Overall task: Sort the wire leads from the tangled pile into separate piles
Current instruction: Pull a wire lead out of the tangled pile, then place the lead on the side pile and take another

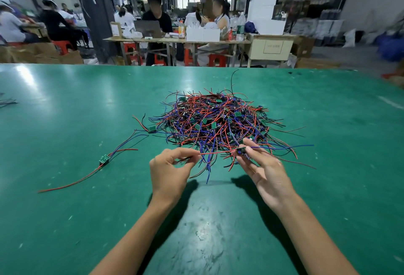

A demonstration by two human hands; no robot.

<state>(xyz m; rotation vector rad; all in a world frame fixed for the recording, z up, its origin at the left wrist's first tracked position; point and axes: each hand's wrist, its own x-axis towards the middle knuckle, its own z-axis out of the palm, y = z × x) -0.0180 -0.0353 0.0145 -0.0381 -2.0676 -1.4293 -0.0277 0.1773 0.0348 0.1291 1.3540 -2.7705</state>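
Head cam, looks fwd+down, close over green table (65, 187).

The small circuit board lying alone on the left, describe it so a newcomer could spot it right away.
Start at the tangled pile mid-table, then look left of the left hand. The lone board lies flat on the green table, apart from the pile, its red and blue leads spread out rather than tangled.
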